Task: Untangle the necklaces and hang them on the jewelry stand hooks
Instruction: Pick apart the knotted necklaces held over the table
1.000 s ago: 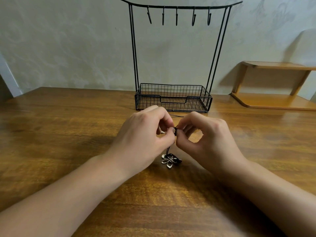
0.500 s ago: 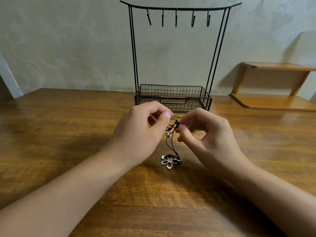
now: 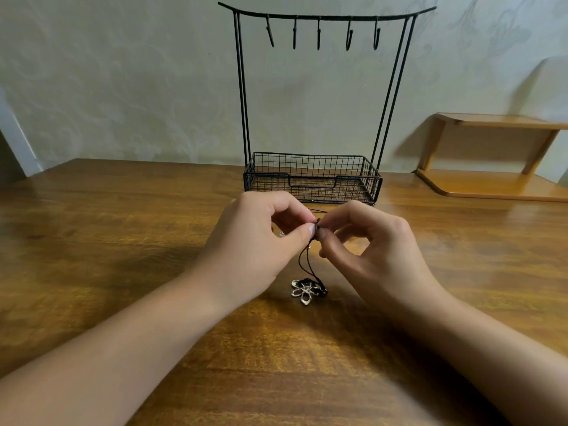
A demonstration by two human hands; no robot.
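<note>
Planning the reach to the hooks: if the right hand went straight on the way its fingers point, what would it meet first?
The right hand points left, so it likely meets the left hand first; their fingertips already nearly touch at the black cord.

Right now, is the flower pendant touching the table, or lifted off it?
Touching. The head view shows the flower pendant lying flat on the table, cord running up to both hands' pinch.

Necklace (image 3: 307, 265) tangled, stand (image 3: 313, 179) bare.
Black cord lifted, flower pendant (image 3: 304, 292) flat on desk; five hooks (image 3: 319, 33) empty, stand upright behind.
</note>
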